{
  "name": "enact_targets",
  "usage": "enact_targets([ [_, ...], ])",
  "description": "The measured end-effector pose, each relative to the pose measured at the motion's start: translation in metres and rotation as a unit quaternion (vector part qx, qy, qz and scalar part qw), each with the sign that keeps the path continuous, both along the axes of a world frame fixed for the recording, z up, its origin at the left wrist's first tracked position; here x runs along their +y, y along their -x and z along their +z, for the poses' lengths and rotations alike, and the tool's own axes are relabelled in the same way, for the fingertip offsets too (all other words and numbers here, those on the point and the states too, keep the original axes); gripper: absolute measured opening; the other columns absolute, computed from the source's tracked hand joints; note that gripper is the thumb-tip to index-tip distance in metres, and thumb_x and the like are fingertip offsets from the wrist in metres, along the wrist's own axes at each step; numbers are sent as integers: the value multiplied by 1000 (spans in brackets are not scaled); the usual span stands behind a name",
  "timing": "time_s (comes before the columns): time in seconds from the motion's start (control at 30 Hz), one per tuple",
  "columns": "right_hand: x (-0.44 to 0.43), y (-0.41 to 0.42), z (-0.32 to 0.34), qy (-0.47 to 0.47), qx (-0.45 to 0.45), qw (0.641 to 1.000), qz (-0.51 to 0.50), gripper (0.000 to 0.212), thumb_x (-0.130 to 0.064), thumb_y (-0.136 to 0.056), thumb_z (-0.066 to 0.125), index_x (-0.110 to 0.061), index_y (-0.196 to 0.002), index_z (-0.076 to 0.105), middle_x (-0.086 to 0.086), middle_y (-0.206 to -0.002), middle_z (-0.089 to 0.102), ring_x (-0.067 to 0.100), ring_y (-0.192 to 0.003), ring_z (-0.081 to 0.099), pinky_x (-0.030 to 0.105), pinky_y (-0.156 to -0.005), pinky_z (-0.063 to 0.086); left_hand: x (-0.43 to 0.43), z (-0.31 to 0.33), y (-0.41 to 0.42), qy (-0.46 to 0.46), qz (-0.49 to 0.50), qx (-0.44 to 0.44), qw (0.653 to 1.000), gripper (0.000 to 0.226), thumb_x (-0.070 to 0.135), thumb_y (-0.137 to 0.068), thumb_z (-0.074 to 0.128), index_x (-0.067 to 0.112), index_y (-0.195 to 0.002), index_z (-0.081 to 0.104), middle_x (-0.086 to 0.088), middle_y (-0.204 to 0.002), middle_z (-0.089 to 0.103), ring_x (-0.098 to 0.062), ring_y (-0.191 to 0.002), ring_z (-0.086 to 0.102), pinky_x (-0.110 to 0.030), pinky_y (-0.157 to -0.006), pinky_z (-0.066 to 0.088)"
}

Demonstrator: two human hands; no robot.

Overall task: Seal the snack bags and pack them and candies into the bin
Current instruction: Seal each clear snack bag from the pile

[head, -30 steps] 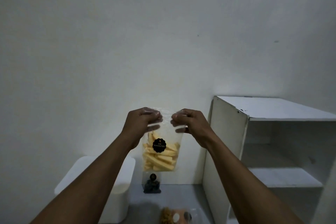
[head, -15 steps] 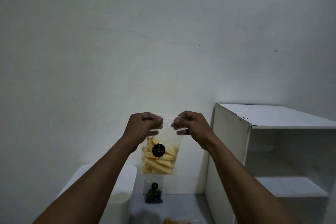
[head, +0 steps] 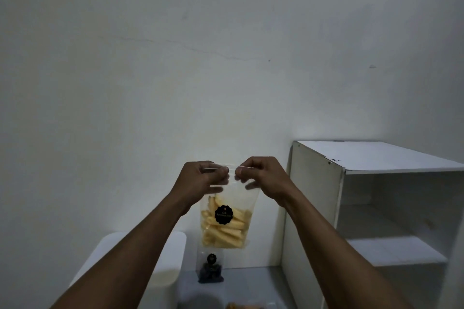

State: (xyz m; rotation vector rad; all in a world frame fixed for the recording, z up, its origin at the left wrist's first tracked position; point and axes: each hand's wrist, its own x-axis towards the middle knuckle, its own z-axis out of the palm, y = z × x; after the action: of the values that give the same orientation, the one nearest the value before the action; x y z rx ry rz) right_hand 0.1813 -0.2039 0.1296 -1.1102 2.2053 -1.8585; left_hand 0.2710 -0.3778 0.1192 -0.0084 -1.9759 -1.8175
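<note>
Clear plastic bag of yellow snack sticks (head: 227, 221): top strip pinched between curled fingers of left hand (head: 200, 180) and right hand (head: 263, 178); likely seals best pressed evenly outward, bag upright.

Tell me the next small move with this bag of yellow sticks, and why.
Probably pinch along the top strip of the snack bag from the middle outward to press it shut: the left hand and right hand both pinch its top edge, thumbs close together; it is not yet in the white bin.
</note>
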Motion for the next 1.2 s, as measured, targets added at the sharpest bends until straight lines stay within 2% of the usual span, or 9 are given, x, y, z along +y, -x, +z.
enact_targets([
  [0.1, 0, 3, 0, -3, 20, 1000, -24, 8, -8, -86, 69, -2, -83, 74, 10, -80, 75, 12, -71, 64, 31, -65, 56, -6, -2, 2, -32, 21, 19, 999, 11, 7, -89, 69, -3, -92, 71, -17, -86, 73, -28, -85, 74, -43, -79, 61],
  [0.27, -3, 6, 2, -56, 32, 998, -15, 11, -15, -86, 72, -6, -84, 76, 5, -82, 76, 8, -71, 66, 26, -62, 55, -15, -5, 9, 26, 70, 38, 996, 8, 4, -86, 71, -1, -80, 71, -18, -77, 72, -28, -77, 74, -43, -82, 60],
  [0.37, -10, 5, 5, -88, 67, 994, -14, 11, -15, -87, 70, -6, -83, 76, 3, -78, 74, 7, -68, 64, 22, -59, 52, -13, -7, 10, 28, 57, 39, 997, 7, 7, -86, 72, 0, -86, 74, -19, -81, 74, -29, -80, 75, -43, -82, 60],
  [0.53, -12, 11, 9, -84, 86, 992, -24, 11, -11, -88, 67, -7, -81, 74, 4, -75, 73, 8, -68, 62, 23, -59, 51, -17, -7, 10, -39, 29, 34, 998, 14, 6, -89, 68, -8, -94, 67, -22, -92, 73, -33, -86, 74, -44, -79, 61],
  [0.7, -20, 18, 8, -121, 91, 988, -20, 13, -17, -89, 69, -8, -82, 75, 3, -78, 75, 7, -67, 64, 25, -59, 52, -27, -7, 16, -2, 68, 45, 997, 9, -2, -86, 68, -8, -80, 67, -21, -86, 70, -28, -81, 71, -40, -76, 62],
  [0.83, -30, 19, 12, -123, 94, 988, -12, 12, -19, -88, 70, -9, -82, 75, 1, -75, 73, 7, -65, 63, 24, -59, 51, -27, -8, 21, 7, 71, 44, 997, 8, 1, -88, 68, -5, -82, 69, -20, -87, 72, -28, -82, 73, -37, -74, 62],
  [1.0, -35, 29, 13, -153, 116, 981, -20, 13, -19, -87, 69, -8, -81, 73, 11, -78, 73, 13, -65, 59, 32, -63, 49, -28, -12, 26, 10, 31, 20, 999, 8, 4, -90, 66, -3, -89, 70, -21, -92, 71, -26, -82, 71, -40, -77, 62],
  [1.2, -43, 30, 6, -132, 109, 985, -10, 13, -20, -89, 70, -10, -81, 74, 6, -77, 74, 10, -67, 62, 27, -61, 53, -33, -9, 36, 74, 82, 29, 993, 10, 4, -88, 67, 3, -79, 71, -14, -79, 71, -25, -74, 70, -37, -77, 62],
])
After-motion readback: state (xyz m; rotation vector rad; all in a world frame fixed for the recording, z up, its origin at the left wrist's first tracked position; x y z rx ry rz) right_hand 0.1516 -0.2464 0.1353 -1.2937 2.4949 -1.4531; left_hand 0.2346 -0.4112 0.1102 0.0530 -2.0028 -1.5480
